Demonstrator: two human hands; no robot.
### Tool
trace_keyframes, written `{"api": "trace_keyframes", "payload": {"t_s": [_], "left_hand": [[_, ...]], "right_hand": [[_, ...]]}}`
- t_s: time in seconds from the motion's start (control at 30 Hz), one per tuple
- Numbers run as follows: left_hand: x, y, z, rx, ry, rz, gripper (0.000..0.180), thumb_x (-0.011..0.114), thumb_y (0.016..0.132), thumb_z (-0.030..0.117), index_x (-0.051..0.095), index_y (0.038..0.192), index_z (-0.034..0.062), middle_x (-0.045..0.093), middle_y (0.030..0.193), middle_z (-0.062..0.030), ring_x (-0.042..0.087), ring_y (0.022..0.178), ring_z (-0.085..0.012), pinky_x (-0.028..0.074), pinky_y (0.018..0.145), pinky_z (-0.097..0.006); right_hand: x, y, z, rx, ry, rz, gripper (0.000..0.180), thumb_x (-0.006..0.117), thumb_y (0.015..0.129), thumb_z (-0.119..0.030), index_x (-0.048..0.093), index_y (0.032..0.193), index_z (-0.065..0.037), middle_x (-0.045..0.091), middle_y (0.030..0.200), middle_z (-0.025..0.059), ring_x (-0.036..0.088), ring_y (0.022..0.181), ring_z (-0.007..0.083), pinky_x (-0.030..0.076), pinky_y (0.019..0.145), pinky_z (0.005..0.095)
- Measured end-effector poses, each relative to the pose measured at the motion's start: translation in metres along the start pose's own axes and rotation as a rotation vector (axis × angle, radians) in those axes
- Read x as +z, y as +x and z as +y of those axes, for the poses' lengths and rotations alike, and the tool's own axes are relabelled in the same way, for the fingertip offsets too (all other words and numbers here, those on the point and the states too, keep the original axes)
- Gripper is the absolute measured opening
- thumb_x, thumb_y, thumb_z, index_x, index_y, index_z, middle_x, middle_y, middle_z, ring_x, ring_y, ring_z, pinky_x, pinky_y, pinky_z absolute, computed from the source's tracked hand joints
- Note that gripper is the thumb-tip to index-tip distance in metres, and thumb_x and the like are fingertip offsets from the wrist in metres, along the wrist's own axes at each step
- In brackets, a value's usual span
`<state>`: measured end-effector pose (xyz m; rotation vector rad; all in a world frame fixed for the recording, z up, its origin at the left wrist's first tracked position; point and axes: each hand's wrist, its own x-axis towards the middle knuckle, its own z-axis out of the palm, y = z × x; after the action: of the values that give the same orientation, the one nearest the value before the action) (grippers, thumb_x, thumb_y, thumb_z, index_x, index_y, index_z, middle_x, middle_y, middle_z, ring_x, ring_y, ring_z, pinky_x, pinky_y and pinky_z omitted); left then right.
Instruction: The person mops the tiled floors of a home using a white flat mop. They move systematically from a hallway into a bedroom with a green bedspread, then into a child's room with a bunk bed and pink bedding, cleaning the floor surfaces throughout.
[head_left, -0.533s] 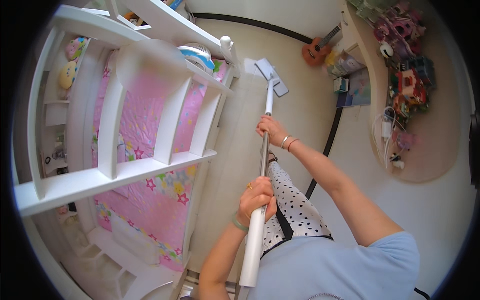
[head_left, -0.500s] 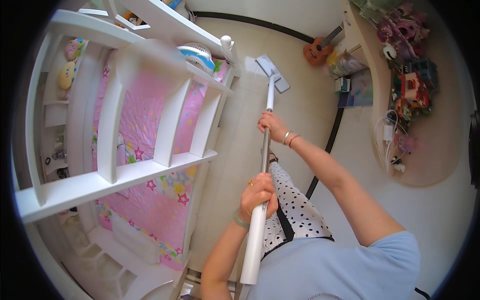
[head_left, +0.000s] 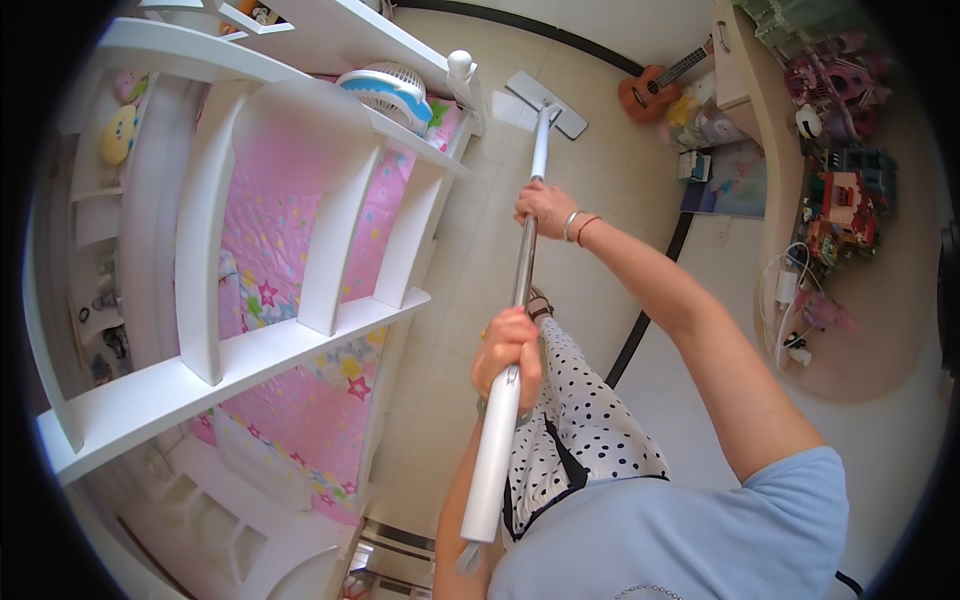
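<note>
Fingers of left hand (head_left: 508, 352) wrapped fully around mop handle (head_left: 520, 290), clenched where metal tube meets thick white grip section, near picture centre. Right hand (head_left: 546, 208) at twelve o'clock from left, also closed tight around thin metal part of same handle, bracelets on wrist just behind. Handle running from six o'clock, by light blue shirt (head_left: 690, 545), up toward twelve o'clock, ending in flat mop head (head_left: 545, 103) lying on pale tiled floor (head_left: 600, 200), just beside corner post of white bed frame (head_left: 330, 260). Bed frame filling nine o'clock side, pink star-patterned bedding (head_left: 270, 250) showing between slats, small blue-and-white fan (head_left: 385, 92) perched on top rail at eleven o'clock. Polka-dot trousers (head_left: 575, 420) just at five o'clock from left hand. Ukulele (head_left: 660, 80) on floor at one o'clock, well apart from mop head. Curved desk (head_left: 850, 340) along three o'clock edge, crowded with toys (head_left: 840, 200) and cables.
</note>
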<state>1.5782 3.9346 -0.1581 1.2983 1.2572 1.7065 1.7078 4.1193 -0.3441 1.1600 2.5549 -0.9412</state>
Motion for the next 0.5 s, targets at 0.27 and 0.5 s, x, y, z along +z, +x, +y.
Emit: {"api": "trace_keyframes", "payload": {"t_s": [0.27, 0.5], "left_hand": [[-0.066, -0.129, 0.084, -0.141, 0.069, 0.086, 0.013, 0.043, 0.083, -0.007, 0.041, 0.082, 0.0061, 0.055, 0.071, -0.0089, 0.056, 0.075, -0.0236, 0.047, 0.092, -0.055], [-0.146, -0.271, 0.192, -0.245, 0.135, 0.211, 0.010, 0.041, 0.083, -0.005, 0.041, 0.081, 0.0056, 0.053, 0.071, -0.0096, 0.055, 0.075, -0.0242, 0.047, 0.093, -0.056]], "right_hand": [[0.090, -0.081, -0.112, -0.126, 0.045, -0.083, 0.014, 0.068, 0.078, -0.013, 0.069, 0.091, -0.019, 0.062, 0.097, -0.0025, 0.050, 0.114, 0.0208, 0.045, 0.084, 0.0412], [0.188, -0.180, -0.250, -0.229, 0.111, -0.184, 0.014, 0.070, 0.077, -0.015, 0.069, 0.090, -0.020, 0.062, 0.095, -0.0038, 0.052, 0.111, 0.0202, 0.047, 0.082, 0.0419]]}}
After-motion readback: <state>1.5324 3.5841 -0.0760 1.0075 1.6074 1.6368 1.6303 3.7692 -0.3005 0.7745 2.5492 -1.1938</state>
